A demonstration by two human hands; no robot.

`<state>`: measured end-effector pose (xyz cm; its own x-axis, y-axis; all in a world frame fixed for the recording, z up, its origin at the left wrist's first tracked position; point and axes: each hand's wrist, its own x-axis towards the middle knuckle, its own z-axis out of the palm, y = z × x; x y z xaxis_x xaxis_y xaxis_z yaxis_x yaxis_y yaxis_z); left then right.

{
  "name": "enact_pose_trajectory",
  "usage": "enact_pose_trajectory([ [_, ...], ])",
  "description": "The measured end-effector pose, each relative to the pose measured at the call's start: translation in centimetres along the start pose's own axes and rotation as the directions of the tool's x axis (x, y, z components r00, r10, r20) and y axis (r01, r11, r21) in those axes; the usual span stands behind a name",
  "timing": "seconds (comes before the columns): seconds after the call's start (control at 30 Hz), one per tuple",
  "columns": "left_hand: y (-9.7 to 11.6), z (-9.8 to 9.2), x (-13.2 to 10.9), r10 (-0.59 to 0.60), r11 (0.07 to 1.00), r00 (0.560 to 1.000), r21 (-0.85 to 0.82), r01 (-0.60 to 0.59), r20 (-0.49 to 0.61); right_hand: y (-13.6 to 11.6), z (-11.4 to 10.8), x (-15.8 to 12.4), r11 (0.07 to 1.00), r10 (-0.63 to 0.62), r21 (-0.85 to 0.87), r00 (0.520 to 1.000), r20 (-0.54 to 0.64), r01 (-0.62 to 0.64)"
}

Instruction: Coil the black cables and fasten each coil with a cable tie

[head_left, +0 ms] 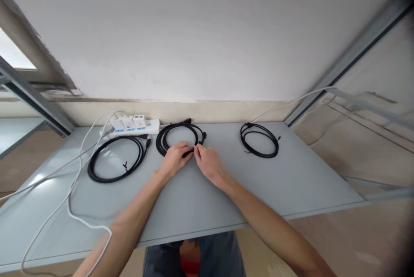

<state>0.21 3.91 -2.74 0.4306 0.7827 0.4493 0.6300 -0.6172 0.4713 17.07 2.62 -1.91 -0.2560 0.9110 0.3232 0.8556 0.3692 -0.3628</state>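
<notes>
A coiled black cable (161,135) lies on the grey shelf in front of me, its connector ends showing at the top and right of the loop. My left hand (176,156) is closed on the near side of this coil. Against it, fingertip to fingertip, my right hand (207,162) pinches at the coil's lower right part. The small piece between my fingertips is mostly hidden. To the left rests a second coiled black cable (92,167), fastened with a small black tie (125,165). A third coiled black cable (258,155) lies to the right.
Behind the left coil stands a white power strip (153,127) with several white chargers (139,121) plugged in. White cords (73,182) cross the left of the shelf (252,186) and pass over my left forearm. Metal posts (320,87) and a wall (194,52) bound the shelf.
</notes>
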Motion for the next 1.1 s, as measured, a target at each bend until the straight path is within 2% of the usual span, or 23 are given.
enact_pose_trajectory([
  [0.13,-0.1,-0.2,0.1,-0.003,1.0,0.999,-0.009,0.003,-0.031,0.3,-0.1,-0.1,0.997,-0.067,0.027,0.997,-0.024,0.068],
  [0.2,-0.2,-0.2,0.0,0.0,1.0,0.999,0.007,0.0,-0.046,0.8,-0.4,0.0,0.988,-0.153,0.026,0.988,-0.005,0.153],
  [0.33,-0.5,-0.4,0.0,0.046,0.995,0.999,0.092,-0.045,-0.01,2.4,-1.5,0.6,0.915,-0.395,-0.047,0.912,0.109,0.401],
  [0.4,-0.5,-0.6,0.0,0.08,0.984,0.996,0.155,-0.083,0.025,3.0,-1.9,0.9,0.889,-0.439,-0.075,0.888,0.139,0.452],
  [0.47,-0.5,-0.7,0.0,0.107,0.972,0.994,0.208,-0.113,0.039,3.2,-2.2,1.1,0.889,-0.444,-0.059,0.887,0.127,0.454],
  [0.57,-0.4,-0.6,0.0,0.114,0.964,0.993,0.24,-0.117,0.027,2.8,-2.0,1.1,0.924,-0.375,0.087,0.926,0.035,0.371],
  [0.67,-0.4,-0.3,-0.1,0.056,0.973,0.998,0.225,-0.056,0.003,1.8,-1.1,0.9,0.949,-0.16,0.268,0.986,-0.047,0.167],
  [0.73,-0.5,-0.1,-0.1,0.011,0.982,1.0,0.19,-0.011,-0.002,1.2,-0.5,0.7,0.929,-0.015,0.367,0.998,-0.061,0.037],
  [0.83,-0.5,-0.1,-0.1,-0.023,0.991,1.0,0.128,0.023,0.003,0.7,0.2,0.6,0.887,0.117,0.454,0.992,-0.057,-0.078],
  [0.97,-0.4,-0.1,0.0,-0.021,0.99,1.0,0.143,0.02,0.005,0.5,0.3,0.3,0.866,0.185,0.467,0.982,0.035,-0.18],
  [1.1,-0.4,0.1,0.0,-0.001,0.989,1.0,0.15,0.0,0.009,0.2,0.0,0.1,0.838,0.185,0.51,0.98,0.066,-0.193],
])
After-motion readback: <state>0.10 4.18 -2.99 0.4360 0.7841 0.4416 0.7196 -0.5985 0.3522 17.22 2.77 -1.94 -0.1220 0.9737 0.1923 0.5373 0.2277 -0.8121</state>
